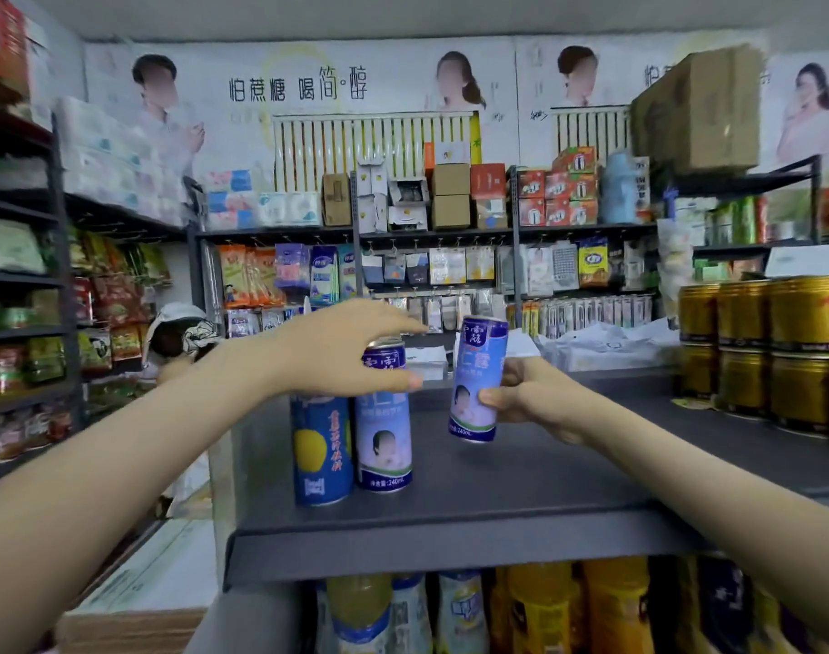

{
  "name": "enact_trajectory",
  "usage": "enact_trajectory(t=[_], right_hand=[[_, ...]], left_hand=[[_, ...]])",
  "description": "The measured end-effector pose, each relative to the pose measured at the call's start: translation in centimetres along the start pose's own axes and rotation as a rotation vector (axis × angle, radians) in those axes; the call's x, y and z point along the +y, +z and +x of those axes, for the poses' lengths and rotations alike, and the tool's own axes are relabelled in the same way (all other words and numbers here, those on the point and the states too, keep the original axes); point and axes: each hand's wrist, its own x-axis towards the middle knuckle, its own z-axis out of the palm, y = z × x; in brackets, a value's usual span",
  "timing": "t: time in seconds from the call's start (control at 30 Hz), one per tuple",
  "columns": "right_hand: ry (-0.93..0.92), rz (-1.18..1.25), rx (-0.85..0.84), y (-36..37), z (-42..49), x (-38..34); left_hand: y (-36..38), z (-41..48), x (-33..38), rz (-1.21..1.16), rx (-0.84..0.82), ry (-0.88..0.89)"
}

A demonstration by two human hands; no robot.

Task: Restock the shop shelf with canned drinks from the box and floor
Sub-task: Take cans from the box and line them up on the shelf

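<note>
Posters (pixel 309 82) on back wall; tissue packs (pixel 106 158) upper left; snack bags (pixel 115 295) below.

The left hand (pixel 351 351) and right hand (pixel 530 394) are bare. Both arms behind them are bare too. The nails are short.
</note>
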Motion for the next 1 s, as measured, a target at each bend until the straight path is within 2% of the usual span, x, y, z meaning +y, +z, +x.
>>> enact_trajectory(t=[0.13,0.3,0.43,0.53,0.6,0.7,0.83,1.0], right_hand=[[0.076,-0.116,-0.014,0.1,4.0,1.7],[0.072,-0.245,-0.052,0.7,7.5,2.5],[-0.088,-0.441,-0.085,1.0,8.8,2.6],[-0.328,-0.791,0.047,1.3,9.5,2.9],[-0.425,-0.907,0.083,1.5,10.1,3.1],[-0.449,-0.875,0.038,2.0,10.9,2.8],[-0.369,-0.813,-0.035,2.4,12.2,2.7],[-0.339,-0.877,0.015,3.2,14.0,3.4]], left_hand=[[0.7,0.9,-2.0,-0.046,-0.142,-0.014],[1.5,1.0,-2.6,-0.008,-0.15,-0.049],[1.5,0.9,-2.4,0.008,-0.134,-0.048],[1.3,0.8,-2.0,0.004,-0.129,-0.04],[1.3,0.8,-2.0,-0.006,-0.124,-0.038],[1.3,0.8,-1.8,-0.001,-0.114,-0.04],[1.4,0.7,-1.9,0.004,-0.092,-0.022],[1.8,0.8,-2.4,0.02,-0.041,-0.001]])
